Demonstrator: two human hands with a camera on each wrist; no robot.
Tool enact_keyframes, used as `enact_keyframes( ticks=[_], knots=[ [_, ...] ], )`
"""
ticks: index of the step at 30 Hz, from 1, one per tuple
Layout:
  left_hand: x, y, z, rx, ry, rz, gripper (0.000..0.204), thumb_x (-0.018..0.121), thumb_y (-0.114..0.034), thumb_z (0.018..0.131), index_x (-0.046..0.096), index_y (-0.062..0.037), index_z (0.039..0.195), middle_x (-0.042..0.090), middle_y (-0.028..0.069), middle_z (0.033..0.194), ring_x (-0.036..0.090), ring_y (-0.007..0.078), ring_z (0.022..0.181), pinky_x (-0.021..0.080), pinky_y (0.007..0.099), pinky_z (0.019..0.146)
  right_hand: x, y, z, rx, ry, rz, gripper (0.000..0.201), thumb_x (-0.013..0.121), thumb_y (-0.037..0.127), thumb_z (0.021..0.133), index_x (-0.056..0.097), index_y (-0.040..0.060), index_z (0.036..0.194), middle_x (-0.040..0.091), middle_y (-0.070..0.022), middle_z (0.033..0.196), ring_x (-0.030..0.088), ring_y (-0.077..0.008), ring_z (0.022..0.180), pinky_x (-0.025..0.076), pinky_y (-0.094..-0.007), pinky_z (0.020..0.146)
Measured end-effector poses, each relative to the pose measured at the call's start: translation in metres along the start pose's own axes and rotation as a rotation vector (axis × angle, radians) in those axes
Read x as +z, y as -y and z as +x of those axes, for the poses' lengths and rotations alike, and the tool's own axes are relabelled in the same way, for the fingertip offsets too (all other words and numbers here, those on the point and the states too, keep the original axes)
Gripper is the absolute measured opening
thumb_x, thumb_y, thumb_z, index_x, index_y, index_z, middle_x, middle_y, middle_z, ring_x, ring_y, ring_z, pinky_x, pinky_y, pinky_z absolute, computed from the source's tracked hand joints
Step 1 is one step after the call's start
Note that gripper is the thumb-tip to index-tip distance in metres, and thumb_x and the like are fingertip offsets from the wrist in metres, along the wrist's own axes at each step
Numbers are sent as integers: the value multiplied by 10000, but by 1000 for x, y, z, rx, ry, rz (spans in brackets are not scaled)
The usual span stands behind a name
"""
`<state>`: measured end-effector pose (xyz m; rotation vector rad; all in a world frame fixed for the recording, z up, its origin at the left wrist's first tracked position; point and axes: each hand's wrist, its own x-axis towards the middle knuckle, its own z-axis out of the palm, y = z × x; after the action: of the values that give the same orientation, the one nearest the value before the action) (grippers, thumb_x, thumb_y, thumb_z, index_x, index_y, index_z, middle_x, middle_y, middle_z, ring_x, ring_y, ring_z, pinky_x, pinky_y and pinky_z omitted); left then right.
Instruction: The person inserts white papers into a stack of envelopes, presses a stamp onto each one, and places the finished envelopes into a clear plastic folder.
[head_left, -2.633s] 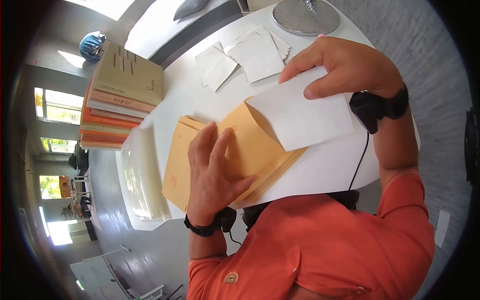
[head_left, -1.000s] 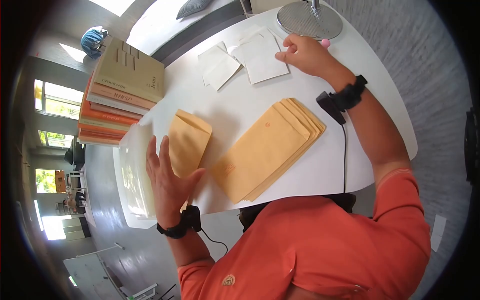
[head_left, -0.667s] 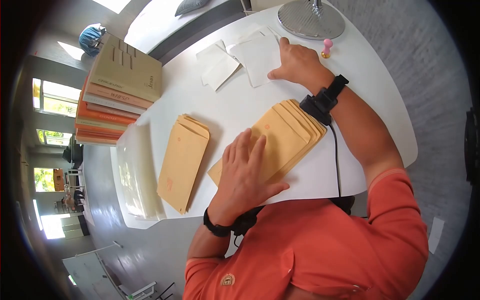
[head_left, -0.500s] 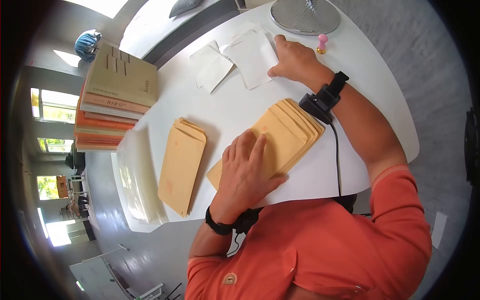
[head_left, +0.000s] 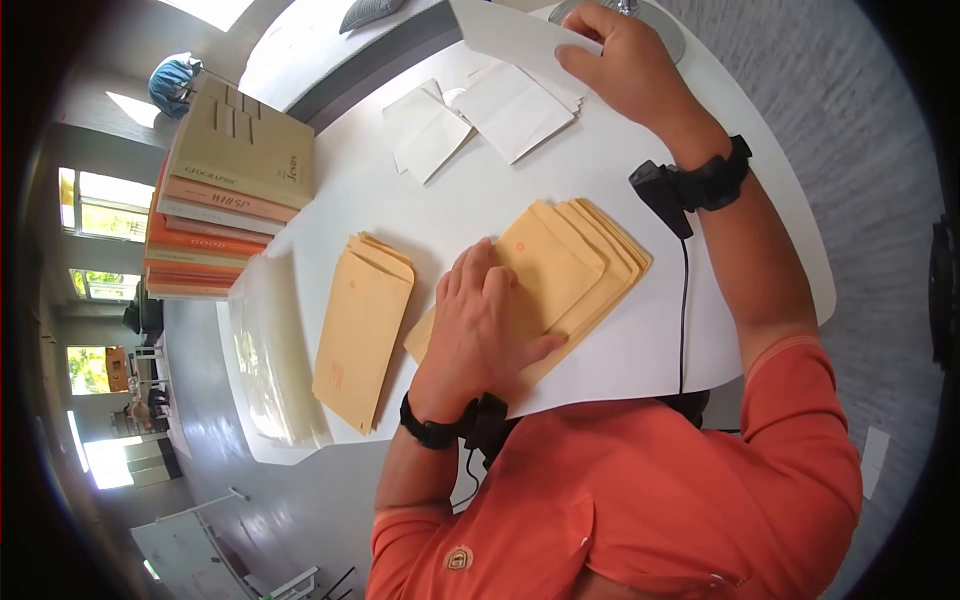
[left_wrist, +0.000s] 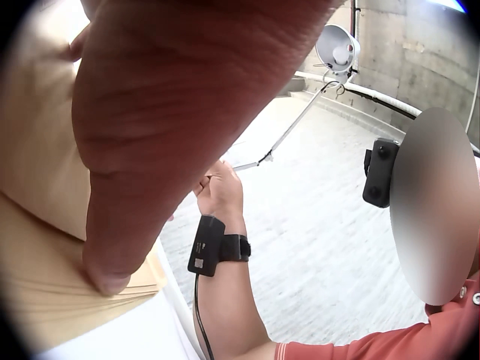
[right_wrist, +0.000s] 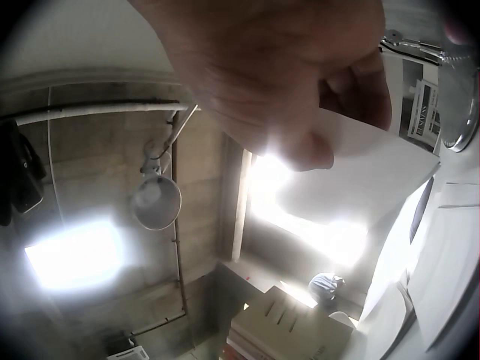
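Serving as landmark, the fanned stack of tan paper envelopes lies flat on a smooth white table with rounded edges. Left of this landmark, as the head view shows it, is a smaller stack of tan envelopes, and farther left a curled transparent plastic sheet. To its upper left stand thick books with cream, orange and white covers. Above it lie two overlapping groups of white papers: a left group and a right group. Well beyond it, upper right, is a round silvery lamp base. The room has a glossy grey floor and bright windows far left of the landmark; a grey cushion is at the top.

Orientation: the landmark's long axis runs from lower left to upper right, flap ends at upper right. The smaller stack stands steeper, leaning slightly right at its upper end. A plain white paper piece, raised above and beyond the landmark, extends from the right hand toward the upper left.

Hands: the right hand pinches that piece, thumb on one face and fingers behind. The left hand rests on the landmark's lower-left part, fingers loosely bent, thumb extended along its near side.
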<state>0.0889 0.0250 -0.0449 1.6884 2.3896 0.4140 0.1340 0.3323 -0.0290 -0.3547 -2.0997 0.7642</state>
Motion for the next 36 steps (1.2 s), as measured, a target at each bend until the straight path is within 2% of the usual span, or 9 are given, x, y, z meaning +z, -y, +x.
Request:
enact_keyframes(
  ticks=[2,4,8,11,13,23,25,29,36],
  knots=[
    [0,1,3,-1,0,0,775,896,-440,665,549,8,1194,445,280,1437,412,434,1364,359,492,1128,0,0,-2,-11,-9,-35,213,665,176,771,695,21,913,689,-176,787,668,-344,744,526,-412,696],
    [-1,0,4,-5,2,0,783,893,-437,669,544,12,1208,459,272,1425,431,427,1345,369,480,1121,6,-12,-8,122,279,-150,226,652,155,768,695,20,944,698,-198,826,671,-365,789,530,-428,733],
    [0,-3,3,-25,-19,-52,872,893,-389,650,515,4,1330,445,276,1423,434,429,1327,365,488,1109,7,-24,-12,99,270,-163,237,635,129,766,694,19,968,706,-220,893,675,-387,842,531,-440,785],
    [-1,-6,2,-29,-11,-38,921,890,-381,652,489,-11,1393,427,279,1436,431,430,1332,360,489,1115,5,-26,-10,161,249,-84,227,612,73,821,649,-10,1029,699,-142,884,655,-241,815,515,-348,774],
    [-1,-8,2,-28,5,-2,936,880,-405,676,471,-16,1423,422,269,1445,437,431,1329,364,482,1128,7,-30,-9,26,48,-18,314,634,115,755,666,20,1052,710,-222,985,679,-389,925,530,-432,832],
    [-23,-20,-4,-21,-106,-42,990,901,-308,644,421,-56,1472,396,266,1480,435,446,1342,415,484,1100,-14,-10,-1,2,104,-72,297,638,96,796,645,-11,1073,710,-207,975,684,-380,902,531,-410,821],
    [-32,-23,-9,-18,-129,-49,998,904,-289,634,419,-57,1474,394,262,1485,436,449,1343,421,486,1096,-38,24,8,176,161,277,326,692,16,859,594,-35,1166,689,-109,1126,662,-178,1016,521,-272,911],
    [-47,-20,-22,6,-218,-104,1018,907,-273,619,413,-65,1484,378,274,1489,427,467,1328,382,519,1086,-62,73,10,202,46,795,321,599,-82,879,558,-49,1196,688,-109,1110,672,-152,1015,538,-270,898],
    [-57,-8,-32,-24,-374,-11,1055,912,-251,618,376,-60,1506,369,279,1489,410,453,1349,376,523,1097,-55,105,-7,142,7,826,326,565,-87,911,547,-44,1234,685,-97,1098,662,-127,1000,530,-264,910]
  ],
)
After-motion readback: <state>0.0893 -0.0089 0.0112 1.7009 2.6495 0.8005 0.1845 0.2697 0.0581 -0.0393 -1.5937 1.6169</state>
